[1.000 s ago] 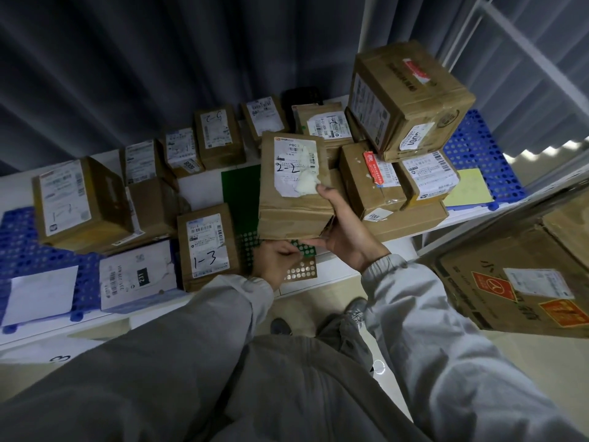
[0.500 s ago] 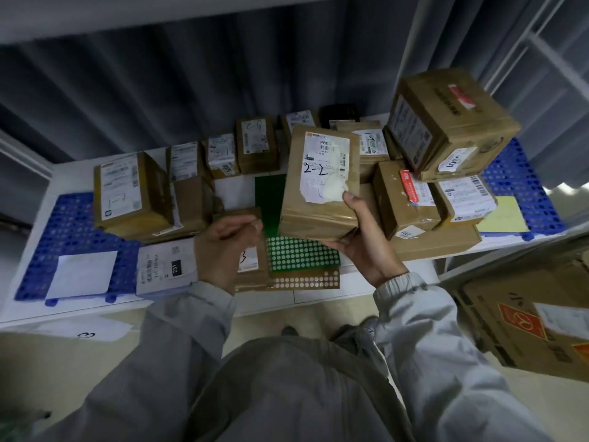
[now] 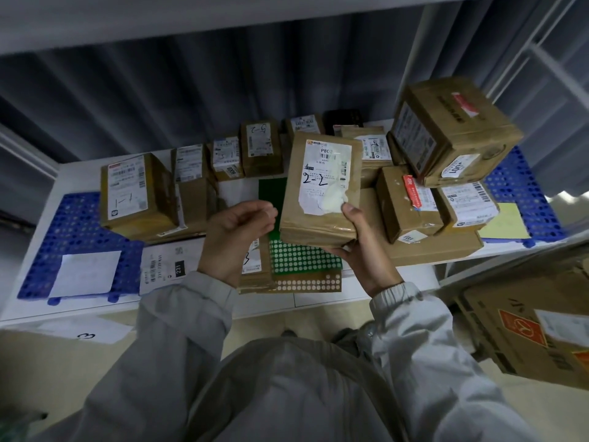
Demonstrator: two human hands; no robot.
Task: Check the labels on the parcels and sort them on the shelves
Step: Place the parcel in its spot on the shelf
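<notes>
My right hand [image 3: 363, 250] grips a brown parcel [image 3: 318, 199] from below, its thumb on the torn white label marked "2-2". The parcel is lifted above the white shelf [image 3: 41, 231], label facing me. To the parcel's left my left hand [image 3: 236, 237] hovers in the air, its fingers loosely curled and holding nothing. Under that hand lies a small parcel [image 3: 255, 272], partly hidden. Several more labelled parcels cover the shelf, among them one marked "1-1" [image 3: 137, 193] at the left and a "5-2" parcel [image 3: 259, 146] at the back.
A stack of parcels [image 3: 446, 132] rises at the right of the shelf. Blue perforated mats [image 3: 79, 224] lie at both ends, a green dotted sheet [image 3: 302, 256] in the middle. A big carton [image 3: 535, 327] stands on the floor at right. Another shelf board [image 3: 223, 20] runs overhead.
My left hand let go of the parcel's underside, swung left over the small parcel and rose beside the "2-2" parcel. My right hand lifted the parcel higher; my view tilted up.
</notes>
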